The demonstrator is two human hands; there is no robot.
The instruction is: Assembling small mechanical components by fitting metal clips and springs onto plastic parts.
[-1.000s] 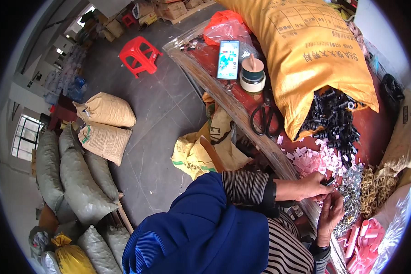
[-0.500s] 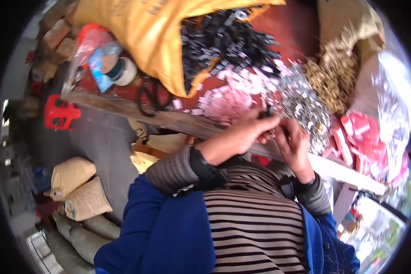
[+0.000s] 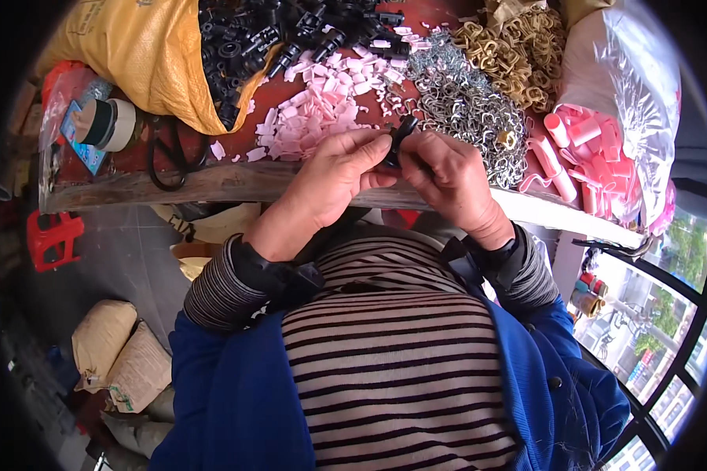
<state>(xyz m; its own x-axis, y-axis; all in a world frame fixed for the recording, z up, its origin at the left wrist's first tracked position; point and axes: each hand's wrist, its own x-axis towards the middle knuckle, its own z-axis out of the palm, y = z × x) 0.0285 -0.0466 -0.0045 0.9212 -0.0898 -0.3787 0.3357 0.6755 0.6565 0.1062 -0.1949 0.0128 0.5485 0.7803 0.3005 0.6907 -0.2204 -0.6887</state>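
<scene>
Pinching a small black part (image 3: 401,135) in the left hand (image 3: 339,171): that grip was closed, thumb over fingers. Right hand (image 3: 452,179) was curled against the part's right side; couldn't tell what its fingertips had. Part was held up just off the near-right side of the pink pile (image 3: 313,106).

Writing: yellow sack (image 3: 149,67), left of the pink pile, carried dark print, cut off and not legible. Paper sack (image 3: 141,370), on the floor well left of and below the pink pile, had faint print plus a green mark, too small to read. Phone (image 3: 91,160), far left of the pink pile, mostly blue face, unreadable.

Changes: a second earlier the yellow sack's printed face showed broadly; now mostly out of view. Counter (image 3: 145,187) edge ran near level, not steeply slanted. Black part stayed in the left grip.
</scene>
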